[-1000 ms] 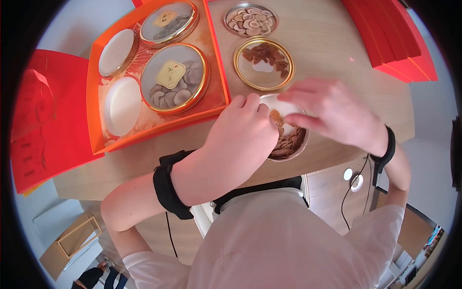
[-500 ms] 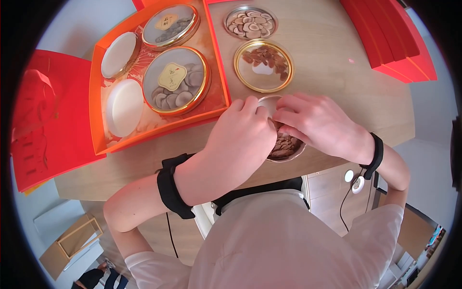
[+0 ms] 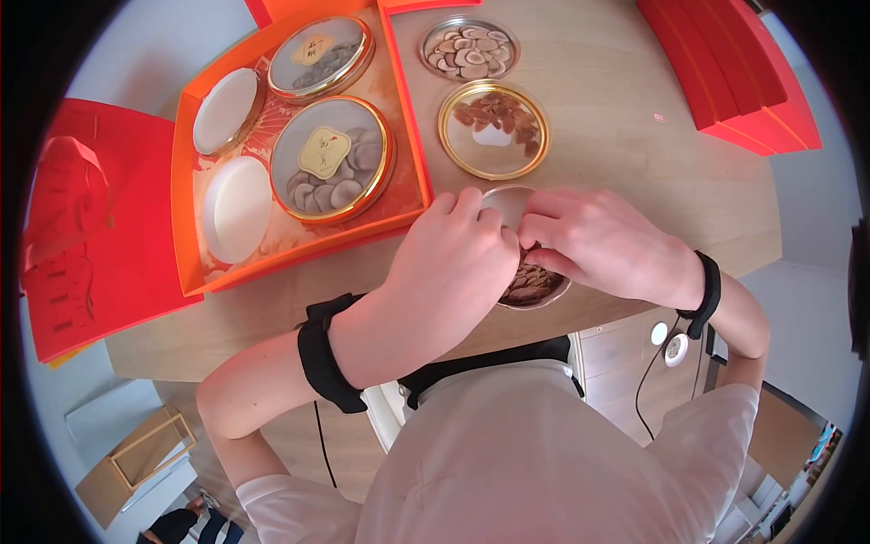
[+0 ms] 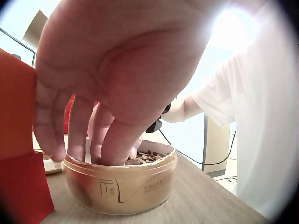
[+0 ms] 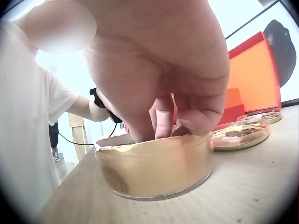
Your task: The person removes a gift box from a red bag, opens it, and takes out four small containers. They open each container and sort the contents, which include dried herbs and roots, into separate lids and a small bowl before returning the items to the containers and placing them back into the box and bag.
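Note:
A round gold tub (image 4: 140, 189) with a white inner wall stands on the table near the person, and brown dried slices (image 3: 533, 285) lie inside it. The left hand (image 3: 458, 245) reaches over its left side, with fingers (image 4: 78, 133) pointing down past the rim. From the right, the right hand (image 3: 603, 240) dips in, its thumb and forefinger close together over the slices. Both hands' fingertips meet near the middle of the tub. The tub wall hides the tips in both wrist views, so I cannot tell whether they pinch a slice.
Behind the tub lie a gold-rimmed lid (image 3: 494, 163) with reddish-brown pieces and a clear dish (image 3: 469, 50) of pale slices. An orange box (image 3: 299, 243) at left holds two lidded tubs and two white discs. Red boxes (image 3: 739, 77) stand at back right; a red bag (image 3: 100, 236) is far left.
The right hand came down and left into the tub, next to the left hand, and now stays there. The left hand has barely moved.

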A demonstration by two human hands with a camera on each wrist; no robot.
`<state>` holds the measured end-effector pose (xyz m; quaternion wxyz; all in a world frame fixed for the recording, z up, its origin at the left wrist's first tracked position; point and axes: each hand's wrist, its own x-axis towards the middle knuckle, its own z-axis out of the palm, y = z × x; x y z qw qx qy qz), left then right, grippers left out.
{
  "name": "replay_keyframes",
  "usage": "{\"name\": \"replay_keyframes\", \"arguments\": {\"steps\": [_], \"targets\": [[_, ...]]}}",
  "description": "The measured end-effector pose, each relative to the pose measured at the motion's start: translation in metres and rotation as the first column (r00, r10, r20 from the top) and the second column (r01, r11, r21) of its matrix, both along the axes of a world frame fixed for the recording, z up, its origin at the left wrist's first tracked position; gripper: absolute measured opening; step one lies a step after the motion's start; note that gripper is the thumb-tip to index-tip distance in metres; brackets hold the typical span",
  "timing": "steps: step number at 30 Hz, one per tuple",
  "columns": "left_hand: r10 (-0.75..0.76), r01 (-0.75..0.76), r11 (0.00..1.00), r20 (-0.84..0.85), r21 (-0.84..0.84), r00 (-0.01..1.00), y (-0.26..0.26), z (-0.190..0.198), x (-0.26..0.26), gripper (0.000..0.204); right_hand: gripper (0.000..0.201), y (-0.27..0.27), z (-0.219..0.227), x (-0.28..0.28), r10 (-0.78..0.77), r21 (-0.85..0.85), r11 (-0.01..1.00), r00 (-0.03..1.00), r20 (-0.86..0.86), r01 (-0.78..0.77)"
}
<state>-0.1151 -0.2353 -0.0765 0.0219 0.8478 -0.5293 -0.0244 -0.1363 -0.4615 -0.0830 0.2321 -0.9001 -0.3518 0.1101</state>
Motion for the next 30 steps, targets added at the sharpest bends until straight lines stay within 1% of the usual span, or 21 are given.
{"name": "replay_keyframes", "arguments": {"steps": [1, 4, 6, 13, 15, 18, 21, 24, 27, 28, 30], "targets": [[0.0, 0.0, 1.0, -0.004, -0.009, 1.0, 0.0, 0.0, 0.0, 0.016, 0.017, 0.0, 0.0, 0.0, -0.001, 0.004, 1.0, 1.0, -0.004, 0.001], [-0.001, 0.0, 1.0, -0.003, -0.031, 1.0, 0.0, -0.001, 0.0, 0.015, 0.016, -0.001, 0.0, 0.0, 0.024, -0.035, 0.999, 1.0, 0.003, -0.024], [-0.001, 0.002, 0.999, 0.018, -0.039, 1.0, -0.001, -0.001, -0.001, 0.015, 0.015, -0.001, 0.002, -0.001, 0.026, -0.013, 1.0, 1.0, -0.006, -0.026], [0.001, -0.001, 1.0, 0.027, -0.031, 1.0, -0.002, -0.004, 0.001, 0.014, 0.015, -0.004, 0.001, -0.003, 0.045, -0.043, 0.998, 0.999, -0.003, -0.045], [0.004, -0.003, 0.999, 0.024, -0.042, 1.0, -0.003, -0.004, 0.001, 0.013, 0.007, -0.004, 0.002, -0.003, 0.029, -0.02, 0.999, 1.0, 0.001, -0.029], [0.07, -0.055, 0.967, 0.052, -0.248, 0.996, -0.01, 0.01, 0.004, 0.015, 0.005, -0.004, 0.005, -0.004, 0.029, 0.012, 0.999, 0.999, 0.022, -0.029], [0.184, -0.128, 0.937, 0.146, -0.326, 0.972, -0.023, 0.027, 0.013, 0.016, 0.004, -0.006, 0.006, -0.007, 0.013, 0.038, 0.999, 1.0, 0.026, -0.014], [0.327, -0.252, 0.921, 0.237, -0.297, 0.915, -0.035, 0.018, 0.028, 0.016, 0.004, -0.008, 0.008, -0.007, 0.004, 0.067, 0.998, 1.0, 0.004, -0.004], [0.226, -0.135, 0.918, 0.214, -0.372, 0.95, -0.026, 0.005, 0.024, 0.016, 0.005, -0.014, 0.014, -0.007, -0.021, 0.124, 0.992, 0.999, -0.034, 0.025], [0.18, -0.116, 0.933, 0.162, -0.34, 0.97, -0.022, 0.006, 0.02, 0.017, 0.006, -0.015, 0.018, -0.007, -0.035, 0.148, 0.988, 0.998, -0.05, 0.042], [0.097, -0.079, 0.958, 0.052, -0.277, 0.994, -0.012, 0.008, 0.008, 0.019, 0.012, -0.017, 0.028, -0.003, -0.106, 0.137, 0.985, 0.994, -0.035, 0.11]]}}
